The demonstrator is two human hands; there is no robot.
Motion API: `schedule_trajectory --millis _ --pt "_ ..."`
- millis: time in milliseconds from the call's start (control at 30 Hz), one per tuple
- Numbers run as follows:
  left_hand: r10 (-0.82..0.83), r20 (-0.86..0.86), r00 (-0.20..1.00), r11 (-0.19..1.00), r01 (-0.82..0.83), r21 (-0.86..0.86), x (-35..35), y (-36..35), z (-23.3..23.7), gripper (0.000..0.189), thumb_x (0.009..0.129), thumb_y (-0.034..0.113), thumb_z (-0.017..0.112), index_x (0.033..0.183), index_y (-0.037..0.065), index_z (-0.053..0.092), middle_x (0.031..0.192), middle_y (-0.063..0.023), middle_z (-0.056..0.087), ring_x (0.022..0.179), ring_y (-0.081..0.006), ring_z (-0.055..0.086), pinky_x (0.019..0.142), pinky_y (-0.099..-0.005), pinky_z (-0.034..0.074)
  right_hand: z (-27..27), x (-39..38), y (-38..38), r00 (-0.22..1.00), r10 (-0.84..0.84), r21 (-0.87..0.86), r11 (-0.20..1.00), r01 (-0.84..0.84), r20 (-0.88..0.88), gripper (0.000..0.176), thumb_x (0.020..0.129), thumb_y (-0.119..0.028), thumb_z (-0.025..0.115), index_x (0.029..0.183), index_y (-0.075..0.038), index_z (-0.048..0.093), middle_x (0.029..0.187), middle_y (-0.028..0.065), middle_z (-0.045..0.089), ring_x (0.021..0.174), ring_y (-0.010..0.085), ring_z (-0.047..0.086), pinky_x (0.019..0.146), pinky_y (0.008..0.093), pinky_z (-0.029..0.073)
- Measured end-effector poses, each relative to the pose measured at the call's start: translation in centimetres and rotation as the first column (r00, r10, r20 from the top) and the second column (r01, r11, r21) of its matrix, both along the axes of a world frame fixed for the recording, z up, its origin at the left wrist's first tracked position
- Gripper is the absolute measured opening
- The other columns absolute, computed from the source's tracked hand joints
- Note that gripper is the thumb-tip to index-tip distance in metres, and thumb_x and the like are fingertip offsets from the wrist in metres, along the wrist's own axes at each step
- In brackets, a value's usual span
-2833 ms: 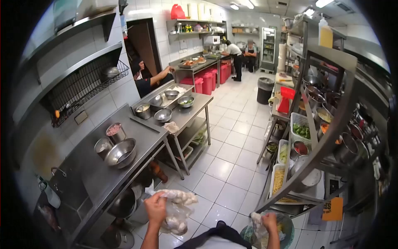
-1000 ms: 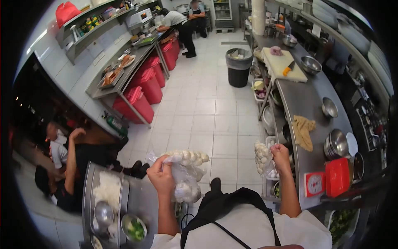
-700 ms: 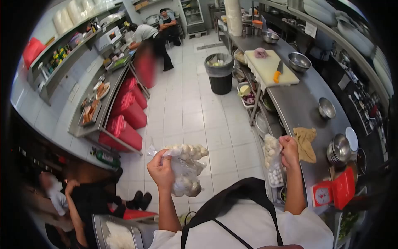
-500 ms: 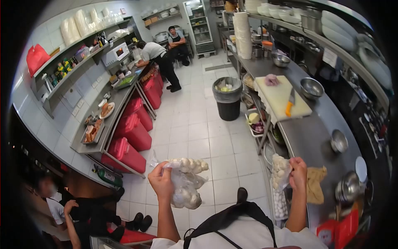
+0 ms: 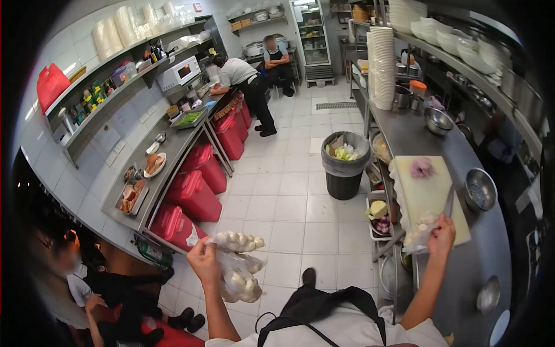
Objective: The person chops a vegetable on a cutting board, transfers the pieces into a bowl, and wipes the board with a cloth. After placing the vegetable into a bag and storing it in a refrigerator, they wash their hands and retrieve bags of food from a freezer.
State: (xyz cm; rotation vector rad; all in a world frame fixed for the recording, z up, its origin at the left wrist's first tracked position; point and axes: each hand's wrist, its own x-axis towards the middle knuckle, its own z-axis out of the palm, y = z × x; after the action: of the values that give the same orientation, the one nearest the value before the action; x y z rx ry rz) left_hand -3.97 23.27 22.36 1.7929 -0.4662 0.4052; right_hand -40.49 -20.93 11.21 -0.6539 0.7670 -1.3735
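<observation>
My left hand [image 5: 204,260] is closed on the tops of clear plastic bags [image 5: 237,269] filled with round, pale items that look like garlic or mushrooms, hanging over the floor. A similar bag [image 5: 417,236] is gripped by my right hand [image 5: 441,232] at the near edge of the cutting board [image 5: 413,188]. On the board lie a pinkish lump of food [image 5: 422,168] and a knife [image 5: 450,199], whose handle is hidden behind my right hand.
A lined trash bin [image 5: 345,173] stands left of the steel counter [image 5: 488,254]. Metal bowls [image 5: 480,189] sit beside the board. Red bins [image 5: 193,194] line the left counter. One person bends there, another sits behind, and others sit at lower left.
The view has shifted forward along the counter. My right hand has moved with its bag from beside the counter to the board's near edge. My left hand still holds its bags.
</observation>
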Motion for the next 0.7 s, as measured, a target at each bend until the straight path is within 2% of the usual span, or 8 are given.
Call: schedule_trajectory --millis 67,200,267,333,400,467,567,700 --pt "-0.042 0.024 0.999 0.999 0.042 -0.009 3.4 -3.6 -0.4 0.011 0.087 0.006 0.068 0.088 -0.005 0.069 0.075 0.0006 0.063 0.070 -0.0071 0.054 0.065 -0.0226 0.045 -0.7 1.1 -4.1 0.995 -0.092 0.015 0.996 0.093 -0.041 0.003 0.093 -0.005 0.058 0.095 -0.004 0.056 0.072 -0.0029 0.050 0.052 0.0034 0.038 0.045 0.0195 0.030" --pt "-0.079 -0.009 0.997 0.994 0.080 0.068 9.5 -9.3 0.1 0.011 0.085 0.003 0.067 0.091 -0.006 0.069 0.077 -0.0019 0.066 0.072 -0.0079 0.055 0.066 -0.0238 0.046 -2.3 1.8 -9.2 0.994 -0.097 0.051 0.994 0.099 -0.057 0.013 0.091 -0.004 0.060 0.104 -0.003 0.058 0.075 -0.0026 0.051 0.056 0.0046 0.042 0.048 0.0196 0.033" --pt "-0.189 -0.030 0.982 0.979 0.191 0.071 13.1 -13.1 0.7 0.012 0.087 0.004 0.067 0.093 -0.006 0.069 0.078 -0.0030 0.067 0.074 -0.0087 0.057 0.070 -0.0246 0.047 -3.2 2.4 -11.7 0.977 -0.199 0.114 0.971 0.208 -0.082 0.019 0.091 -0.004 0.061 0.109 -0.003 0.058 0.077 -0.0028 0.052 0.059 0.0054 0.045 0.050 0.0198 0.034" --pt "-0.276 -0.027 0.961 0.961 0.277 0.006 16.0 -17.2 1.4 0.012 0.089 0.005 0.067 0.093 -0.006 0.069 0.080 -0.0025 0.067 0.075 -0.0093 0.057 0.070 -0.0246 0.047 -5.6 1.5 -14.3 0.985 -0.169 0.113 0.979 0.172 -0.030 0.023 0.091 -0.004 0.061 0.113 -0.002 0.059 0.077 -0.0028 0.052 0.062 0.0064 0.047 0.052 0.0200 0.036" --pt "-0.324 0.034 0.945 0.945 0.323 0.047 18.5 -21.0 1.7 0.014 0.090 0.007 0.067 0.094 -0.006 0.069 0.082 -0.0032 0.067 0.076 -0.0098 0.058 0.072 -0.0248 0.048 -4.4 3.3 -14.4 0.971 -0.240 0.192 0.952 0.237 -0.008 0.024 0.090 -0.005 0.062 0.114 -0.003 0.058 0.076 -0.0031 0.051 0.061 0.0059 0.045 0.052 0.0191 0.035" --pt "-0.367 0.069 0.928 0.930 0.367 0.005 20.3 -25.2 2.1 0.014 0.089 0.006 0.067 0.096 -0.006 0.070 0.083 -0.0046 0.068 0.076 -0.0107 0.059 0.072 -0.0254 0.048 -4.6 3.9 -15.9 0.978 -0.203 0.219 0.957 0.187 0.051 0.028 0.090 -0.004 0.063 0.116 -0.002 0.056 0.076 -0.0032 0.051 0.060 0.0057 0.044 0.051 0.0181 0.033" --pt "-0.416 0.068 0.907 0.909 0.416 0.013 22.5 -30.8 3.2 0.015 0.089 0.006 0.067 0.097 -0.007 0.069 0.084 -0.0056 0.069 0.076 -0.0113 0.060 0.073 -0.0255 0.048 -2.8 6.5 -18.2 0.962 -0.270 0.329 0.913 0.242 0.042 0.029 0.090 -0.003 0.062 0.118 -0.002 0.054 0.077 -0.0017 0.050 0.061 0.0057 0.044 0.051 0.0167 0.033" --pt "-0.479 0.039 0.877 0.878 0.478 0.037 23.7 -38.5 3.0 0.015 0.089 0.005 0.066 0.097 -0.006 0.069 0.083 -0.0045 0.068 0.075 -0.0107 0.059 0.071 -0.0246 0.048 -3.4 8.7 -23.6 0.973 -0.227 0.305 0.925 0.227 -0.034 0.029 0.088 -0.002 0.063 0.116 -0.003 0.056 0.084 0.0015 0.054 0.063 0.0085 0.047 0.053 0.0186 0.038"
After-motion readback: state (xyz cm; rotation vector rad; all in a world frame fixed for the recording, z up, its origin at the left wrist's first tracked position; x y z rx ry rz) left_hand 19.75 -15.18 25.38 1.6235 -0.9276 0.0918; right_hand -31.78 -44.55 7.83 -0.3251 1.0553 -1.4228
